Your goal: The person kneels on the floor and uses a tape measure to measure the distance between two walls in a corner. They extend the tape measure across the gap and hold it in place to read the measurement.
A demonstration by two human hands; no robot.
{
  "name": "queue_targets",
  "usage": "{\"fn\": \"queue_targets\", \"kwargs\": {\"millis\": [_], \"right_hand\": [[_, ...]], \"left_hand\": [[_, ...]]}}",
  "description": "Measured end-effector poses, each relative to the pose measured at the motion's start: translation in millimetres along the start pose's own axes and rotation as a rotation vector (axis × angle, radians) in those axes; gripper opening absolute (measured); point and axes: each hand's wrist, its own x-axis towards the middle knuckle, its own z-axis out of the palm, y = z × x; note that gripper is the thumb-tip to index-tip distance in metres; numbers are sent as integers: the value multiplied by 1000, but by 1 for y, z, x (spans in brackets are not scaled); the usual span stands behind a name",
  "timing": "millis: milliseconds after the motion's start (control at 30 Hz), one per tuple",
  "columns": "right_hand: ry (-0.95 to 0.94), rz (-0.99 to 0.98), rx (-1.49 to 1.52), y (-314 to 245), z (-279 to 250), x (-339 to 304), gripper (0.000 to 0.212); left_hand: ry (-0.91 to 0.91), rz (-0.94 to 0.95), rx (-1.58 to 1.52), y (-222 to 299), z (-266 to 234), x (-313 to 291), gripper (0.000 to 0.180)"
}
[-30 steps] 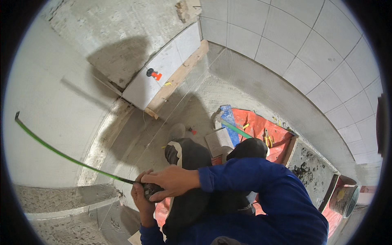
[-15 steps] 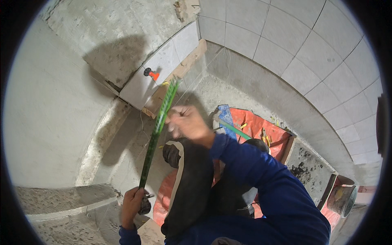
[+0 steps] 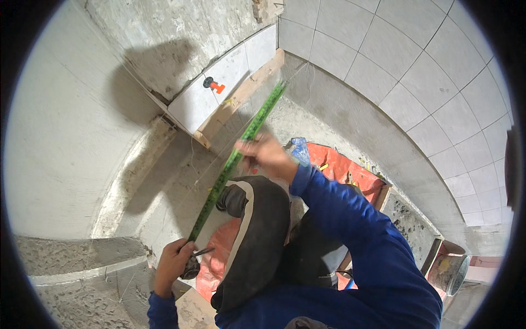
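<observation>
A tape measure with a long green blade [image 3: 217, 186] is pulled out, slanting from my left hand at the lower left up to the tiled corner. My left hand [image 3: 172, 264] is closed around its dark case [image 3: 190, 268]; a thin dark stick, perhaps a pencil [image 3: 204, 251], pokes out beside the fingers. Midway along the blade, my right hand [image 3: 269, 156] has its fingers closed on it, slightly smeared by motion. Beyond the blade's far end stand light wall tiles [image 3: 233, 68] above a wooden batten [image 3: 241, 101], with an orange and black knob-like piece [image 3: 215, 85] on them.
Strings hang near the batten and the corner. An orange sheet [image 3: 342, 162] with small tools lies to the right of my knees. Farther right are a wood-edged mortar tray [image 3: 408, 233] and a dirty bucket [image 3: 448, 272]. A rough ledge [image 3: 82, 263] runs at the lower left.
The blade's far end has swung right, away from the orange and black piece toward the corner. My right hand has moved slightly up and right and grips the blade.
</observation>
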Motion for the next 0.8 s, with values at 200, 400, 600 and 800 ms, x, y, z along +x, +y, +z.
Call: {"fn": "queue_targets", "kwargs": {"millis": [200, 400, 600, 800], "right_hand": [[591, 31, 219, -2, -111, 72, 13], [647, 39, 173, 4, -149, 118, 12], [738, 62, 219, 5, -158, 143, 13], [656, -43, 260, 6, -181, 185, 14]], "left_hand": [[117, -217, 201, -120, -58, -105, 31], [338, -166, 272, -193, -86, -135, 35], [402, -120, 370, -175, -95, -90, 31], [427, -140, 349, -159, -93, -55, 33]]}}
